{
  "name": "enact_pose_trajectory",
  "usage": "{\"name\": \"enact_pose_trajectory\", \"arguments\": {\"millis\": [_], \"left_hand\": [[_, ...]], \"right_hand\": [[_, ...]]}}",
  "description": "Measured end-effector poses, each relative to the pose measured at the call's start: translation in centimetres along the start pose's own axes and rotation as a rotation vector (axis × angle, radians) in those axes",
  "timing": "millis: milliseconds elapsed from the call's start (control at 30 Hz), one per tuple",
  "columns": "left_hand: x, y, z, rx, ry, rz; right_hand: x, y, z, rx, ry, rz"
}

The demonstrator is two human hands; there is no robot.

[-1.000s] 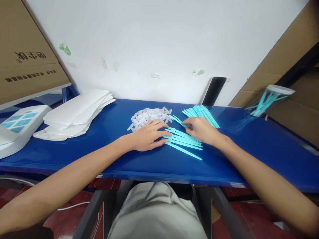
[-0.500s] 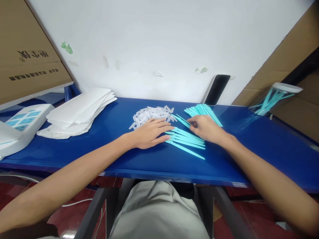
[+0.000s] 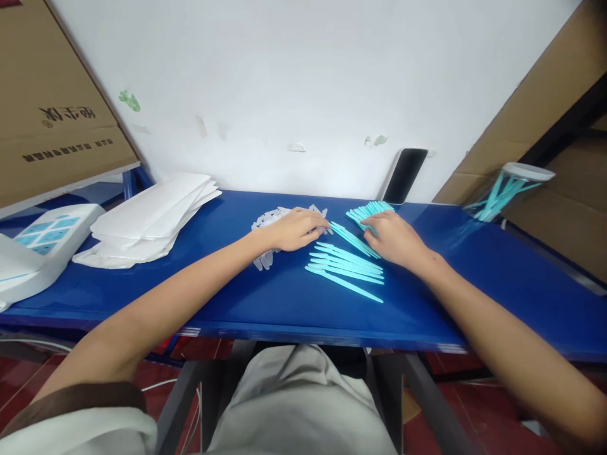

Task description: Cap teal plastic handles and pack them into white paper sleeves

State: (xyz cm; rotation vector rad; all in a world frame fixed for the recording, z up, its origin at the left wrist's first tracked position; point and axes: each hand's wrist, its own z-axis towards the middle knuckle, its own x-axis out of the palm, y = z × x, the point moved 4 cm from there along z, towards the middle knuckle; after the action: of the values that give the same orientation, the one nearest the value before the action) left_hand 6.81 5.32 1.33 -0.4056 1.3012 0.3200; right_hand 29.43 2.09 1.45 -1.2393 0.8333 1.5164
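Observation:
My left hand lies on the heap of small white plastic pieces, fingers curled down into it; what they pinch is hidden. My right hand reaches onto the far pile of turquoise sticks, and its bent fingertips close on a stick at the pile's near edge. Between and in front of the hands, a row of several turquoise sticks lies side by side on the blue table. One more stick lies slanted just behind that row.
A stack of white bags sits at the left, beside a white device with blue panels. A dark phone leans on the wall. A clear jar holding turquoise sticks lies at the right. Cardboard boxes flank both sides.
My left hand left the row of sticks and moved back onto the white heap. My right hand moved back and right to the far stick pile. The camera tilted slightly.

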Motion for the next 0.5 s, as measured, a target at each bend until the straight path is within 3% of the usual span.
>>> {"name": "enact_pose_trajectory", "arguments": {"millis": [133,500], "left_hand": [[0.5,-0.6,0.7,0.096,-0.003,-0.032],[0.9,0.6,0.1,0.086,-0.011,0.058]], "right_hand": [[0.8,-0.2,0.1,-0.088,0.087,-0.059],[0.9,1.0,-0.5,-0.168,0.026,-0.123]]}}
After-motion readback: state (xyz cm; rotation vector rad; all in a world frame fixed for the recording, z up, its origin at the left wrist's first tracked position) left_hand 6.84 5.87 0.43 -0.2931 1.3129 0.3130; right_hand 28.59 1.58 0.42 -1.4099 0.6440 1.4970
